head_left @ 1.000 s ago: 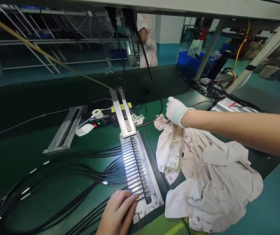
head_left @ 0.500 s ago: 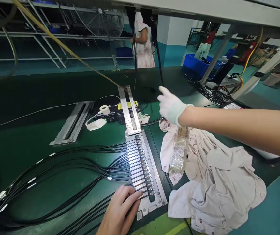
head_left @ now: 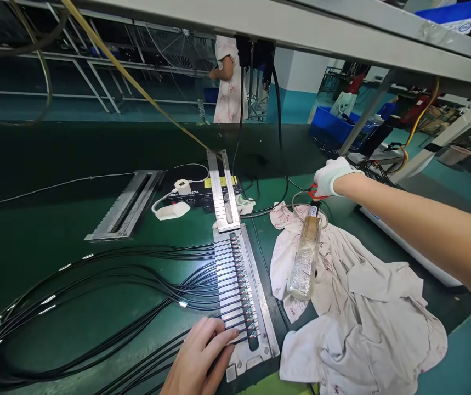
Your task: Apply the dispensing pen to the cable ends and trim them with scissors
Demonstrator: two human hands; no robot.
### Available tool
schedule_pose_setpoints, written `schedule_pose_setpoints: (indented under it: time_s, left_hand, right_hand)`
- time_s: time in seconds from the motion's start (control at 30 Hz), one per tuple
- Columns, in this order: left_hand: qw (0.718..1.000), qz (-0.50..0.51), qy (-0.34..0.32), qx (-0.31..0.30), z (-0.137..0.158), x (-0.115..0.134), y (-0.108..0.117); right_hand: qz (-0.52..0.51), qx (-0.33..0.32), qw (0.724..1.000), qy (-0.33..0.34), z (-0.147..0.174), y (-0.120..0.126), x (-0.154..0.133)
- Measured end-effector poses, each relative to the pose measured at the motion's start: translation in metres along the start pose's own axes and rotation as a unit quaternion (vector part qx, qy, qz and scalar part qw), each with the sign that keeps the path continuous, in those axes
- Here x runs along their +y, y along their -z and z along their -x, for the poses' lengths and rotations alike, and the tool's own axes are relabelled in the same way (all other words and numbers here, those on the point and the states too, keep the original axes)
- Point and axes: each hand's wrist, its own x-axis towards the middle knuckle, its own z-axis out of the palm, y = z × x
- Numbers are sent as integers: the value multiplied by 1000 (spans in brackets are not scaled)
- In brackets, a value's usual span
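My left hand (head_left: 200, 351) is bare, its fingers closed on a black cable near the lower end of a metal fixture (head_left: 262, 321). Several black cables (head_left: 194, 293) run from the left into slots across this fixture, their stripped ends with small coloured wires in a row along its groove. My right hand (head_left: 334, 175), in a white glove, is closed at the right above a crumpled cloth. Between its fingers a red-handled tool (head_left: 315, 191) shows in part; the rest is hidden. Just below lies a wrapped block (head_left: 303, 274) with a tan upper end.
The pale cloth (head_left: 367, 307) covers the right of the green table. A second slotted metal plate (head_left: 124, 208) lies left, beside a black control box (head_left: 198, 200) and a white device (head_left: 172, 210). A metal shelf beam (head_left: 301, 27) crosses overhead. A person (head_left: 229, 82) stands beyond.
My right hand has moved right and slightly down, its outstretched finger now curled in, with a red-handled tool at its fingers. My left hand stays on the cable. The view has shifted slightly.
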Motion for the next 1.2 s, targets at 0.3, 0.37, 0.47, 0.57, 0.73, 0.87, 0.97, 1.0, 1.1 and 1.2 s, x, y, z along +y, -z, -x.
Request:
schedule_pose_setpoints:
  time_s: [0.3, 0.37, 0.47, 0.57, 0.73, 0.87, 0.97, 1.0, 1.1, 1.2]
  left_hand:
    - [1000, 21, 10, 6, -15, 11, 17]
    - [999, 26, 35, -13, -52, 16, 22]
    - [981, 15, 160, -110, -138, 16, 9]
    - [973, -3, 216, -77, -225, 5, -24]
    - [962, 63, 262, -32, -288, -23, -68]
    - [959, 166, 231, 5, -284, -36, -76]
    - [957, 222, 186, 30, -284, -34, -80]
    - [956, 234, 173, 34, -286, -32, -81]
    - [957, 252, 146, 17, -295, -33, -80]
    - [956, 257, 133, -48, -303, -42, -70]
  right_hand:
    - [294, -80, 927, 221, -4, -25, 9]
    - [322, -64, 913, 241, 4, -33, 3]
    - [357, -28, 904, 232, 13, -41, -7]
    - [372, 7, 902, 217, 19, -42, -7]
    - [364, 66, 906, 207, 31, -38, 21]
    - [347, 94, 907, 220, 32, -44, 38]
    - [332, 107, 904, 248, 26, -51, 32]
    - [327, 112, 901, 262, 23, -53, 28]
    - [315, 129, 882, 326, 16, -56, 20]
    - [307, 144, 856, 390, 10, -54, 22]
